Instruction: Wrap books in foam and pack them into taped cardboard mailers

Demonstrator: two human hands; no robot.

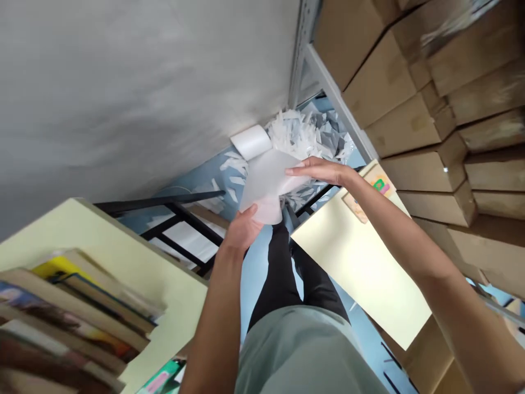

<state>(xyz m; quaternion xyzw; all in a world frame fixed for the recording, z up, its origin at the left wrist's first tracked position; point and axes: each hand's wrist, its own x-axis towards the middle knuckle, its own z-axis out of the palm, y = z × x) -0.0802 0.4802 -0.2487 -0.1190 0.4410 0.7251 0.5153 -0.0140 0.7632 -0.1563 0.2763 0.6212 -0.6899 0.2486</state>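
Note:
A thin, whitish, half-see-through sheet of packing foam (266, 183) is stretched between my hands, over the floor in front of my feet. My left hand (243, 227) grips its near left corner, thumb on top. At the right edge, my right hand (322, 169) holds the sheet with its fingers pressed together. Just beyond lies a white roll (252, 142) against the wall; whether the sheet is still joined to it I cannot tell. The book tables stand clear of both hands.
White scraps (295, 131) are heaped on the blue floor (205, 169) beyond. Stacked cardboard boxes (414, 131) fill a metal rack (340, 101) on the right. A cream table (361, 268) with a decorated card stands right; another tabletop (180, 295) with several books (90, 306) is left.

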